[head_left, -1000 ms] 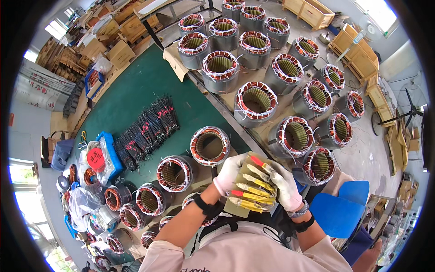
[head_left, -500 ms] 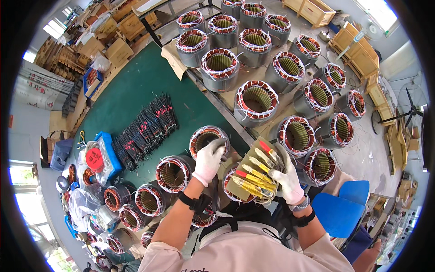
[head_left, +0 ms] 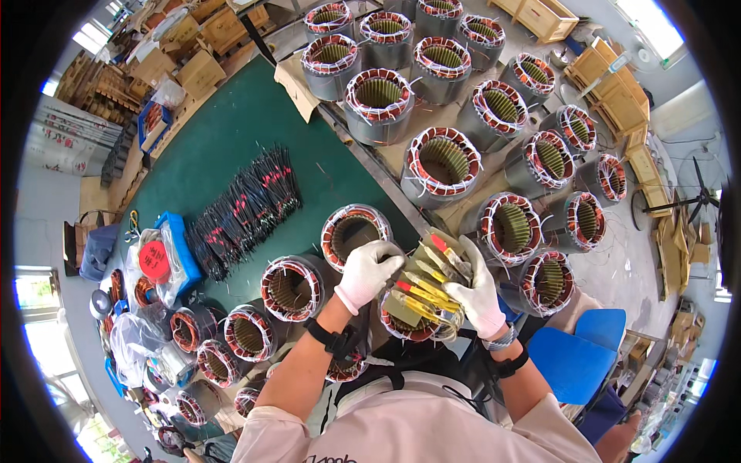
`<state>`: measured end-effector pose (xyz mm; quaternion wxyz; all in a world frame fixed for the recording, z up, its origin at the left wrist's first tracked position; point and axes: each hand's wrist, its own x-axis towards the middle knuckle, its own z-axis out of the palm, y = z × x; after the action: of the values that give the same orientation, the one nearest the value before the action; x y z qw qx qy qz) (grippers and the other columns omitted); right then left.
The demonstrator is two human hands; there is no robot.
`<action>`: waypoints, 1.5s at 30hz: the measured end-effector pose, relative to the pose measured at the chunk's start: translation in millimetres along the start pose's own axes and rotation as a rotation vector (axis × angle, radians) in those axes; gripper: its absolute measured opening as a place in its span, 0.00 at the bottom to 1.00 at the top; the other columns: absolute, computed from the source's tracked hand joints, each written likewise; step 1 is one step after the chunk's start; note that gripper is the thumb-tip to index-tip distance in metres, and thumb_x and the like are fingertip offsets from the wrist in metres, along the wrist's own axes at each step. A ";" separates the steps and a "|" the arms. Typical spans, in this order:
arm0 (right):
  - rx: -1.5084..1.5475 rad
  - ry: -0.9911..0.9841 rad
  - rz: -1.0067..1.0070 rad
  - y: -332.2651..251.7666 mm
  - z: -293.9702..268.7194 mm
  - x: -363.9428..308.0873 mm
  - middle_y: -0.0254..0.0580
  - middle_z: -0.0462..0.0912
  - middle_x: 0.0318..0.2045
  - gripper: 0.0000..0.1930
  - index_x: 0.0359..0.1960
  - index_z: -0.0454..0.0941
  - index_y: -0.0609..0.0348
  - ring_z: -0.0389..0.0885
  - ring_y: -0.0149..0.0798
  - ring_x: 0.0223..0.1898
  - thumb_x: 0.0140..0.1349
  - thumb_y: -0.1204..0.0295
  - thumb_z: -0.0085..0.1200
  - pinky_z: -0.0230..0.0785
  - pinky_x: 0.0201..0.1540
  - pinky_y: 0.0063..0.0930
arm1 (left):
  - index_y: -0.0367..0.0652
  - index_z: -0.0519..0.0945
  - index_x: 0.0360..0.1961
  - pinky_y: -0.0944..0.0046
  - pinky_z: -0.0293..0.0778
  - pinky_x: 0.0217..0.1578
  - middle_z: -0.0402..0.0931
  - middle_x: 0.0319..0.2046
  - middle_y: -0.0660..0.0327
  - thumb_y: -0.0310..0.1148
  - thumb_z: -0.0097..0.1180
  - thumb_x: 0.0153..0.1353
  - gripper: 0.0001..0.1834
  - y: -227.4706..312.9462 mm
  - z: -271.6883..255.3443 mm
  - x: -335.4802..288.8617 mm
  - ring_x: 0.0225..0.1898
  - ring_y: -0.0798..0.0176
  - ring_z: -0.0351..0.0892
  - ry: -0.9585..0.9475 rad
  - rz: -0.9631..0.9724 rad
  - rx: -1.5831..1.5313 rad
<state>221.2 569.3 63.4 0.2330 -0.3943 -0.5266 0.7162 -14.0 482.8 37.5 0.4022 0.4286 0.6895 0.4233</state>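
Observation:
My right hand (head_left: 478, 295), in a white glove, holds a bundle of yellow-sleeved leads (head_left: 424, 289), two with red ends, against an olive-coloured sheet (head_left: 427, 248). My gloved left hand (head_left: 369, 272) is at the left edge of this bundle. Its fingers are bent together, and whatever they pinch is too small to make out. Just beyond that hand stands a wound motor stator (head_left: 329, 241) with orange windings and white lacing. Below the bundle is another stator (head_left: 409, 334), partly covered by the sheet and the leads. A third stator (head_left: 270, 289) stands left of my left wrist.
On the green tabletop (head_left: 231, 127) lies a long row of black leads (head_left: 243, 212) with red marks. A blue bin (head_left: 181, 247) with a round red lid stands to the left. Several stators (head_left: 442, 166) crowd the surface at upper right. A blue chair (head_left: 571, 363) is at lower right.
My left hand has moved right, from over the stator to the edge of the bundle. The right hand, with the bundle and sheet, has shifted slightly left and the sheet has tilted.

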 end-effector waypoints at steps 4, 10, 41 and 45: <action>0.020 0.026 -0.027 -2.1 3.2 2.2 0.51 0.67 0.71 0.46 0.78 0.51 0.65 0.70 0.38 0.69 0.54 0.87 0.56 0.64 0.71 0.32 | 0.35 0.85 0.35 0.57 0.79 0.43 0.83 0.34 0.50 0.31 0.60 0.60 0.09 4.4 -0.9 0.1 0.38 0.50 0.85 -0.015 0.032 0.020; 0.009 0.007 -0.006 -8.8 5.2 4.3 0.50 0.68 0.70 0.47 0.78 0.51 0.64 0.71 0.38 0.68 0.55 0.86 0.58 0.65 0.71 0.32 | 0.34 0.85 0.38 0.57 0.79 0.43 0.83 0.35 0.51 0.31 0.59 0.62 0.10 3.5 -6.1 -1.6 0.37 0.51 0.84 -0.039 0.092 0.062; 0.093 -0.029 0.111 -11.2 7.8 -0.7 0.49 0.71 0.67 0.48 0.78 0.51 0.62 0.72 0.36 0.66 0.54 0.85 0.59 0.65 0.70 0.31 | 0.35 0.82 0.39 0.67 0.75 0.40 0.80 0.33 0.62 0.33 0.61 0.65 0.10 -3.5 -2.3 -16.9 0.36 0.71 0.77 -0.009 -0.061 -0.004; 0.113 -0.069 0.095 -5.3 -1.6 3.3 0.47 0.69 0.69 0.48 0.79 0.51 0.62 0.70 0.37 0.68 0.54 0.84 0.61 0.62 0.72 0.33 | 0.34 0.82 0.42 0.66 0.76 0.40 0.81 0.33 0.61 0.32 0.58 0.67 0.10 -18.6 5.7 -19.0 0.35 0.69 0.78 -0.067 -0.107 -0.214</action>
<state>220.2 574.4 67.1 0.2023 -0.3803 -0.4736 0.7682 -7.5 461.3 22.1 0.4903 0.3598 0.6485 0.4578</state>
